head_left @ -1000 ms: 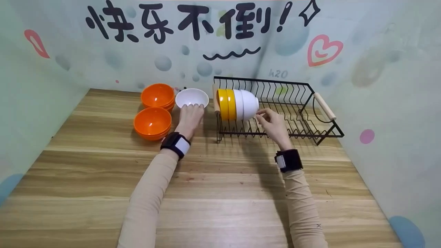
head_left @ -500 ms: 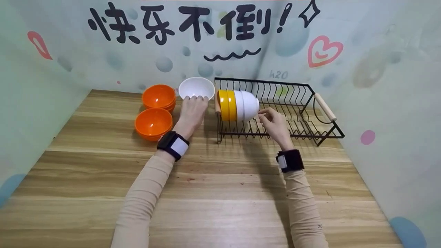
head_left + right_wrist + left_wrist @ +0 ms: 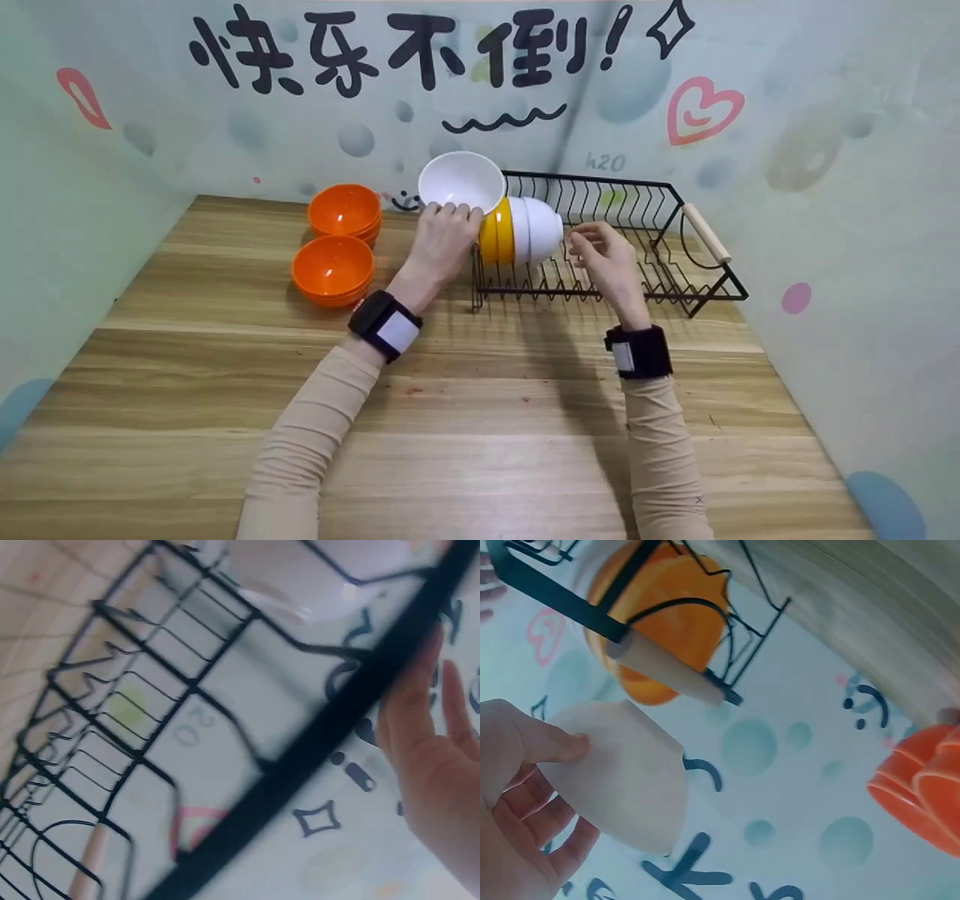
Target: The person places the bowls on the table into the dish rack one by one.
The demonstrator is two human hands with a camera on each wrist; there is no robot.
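My left hand (image 3: 442, 236) now has the white bowl (image 3: 461, 182) lifted off the table, fingers curled over its near rim, carried right from beside the orange bowls (image 3: 335, 237) to the rack's (image 3: 660, 247) left end, above the yellow bowls (image 3: 495, 231). My right hand (image 3: 609, 259) stays beside the racked white bowls (image 3: 536, 227), fingers loosely bent, holding nothing.

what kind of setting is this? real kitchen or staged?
Likely a staged tabletop booth, not a real kitchen: a wooden table boxed in by printed bubble-pattern walls with painted characters, holding only a black wire dish rack and plastic bowls.
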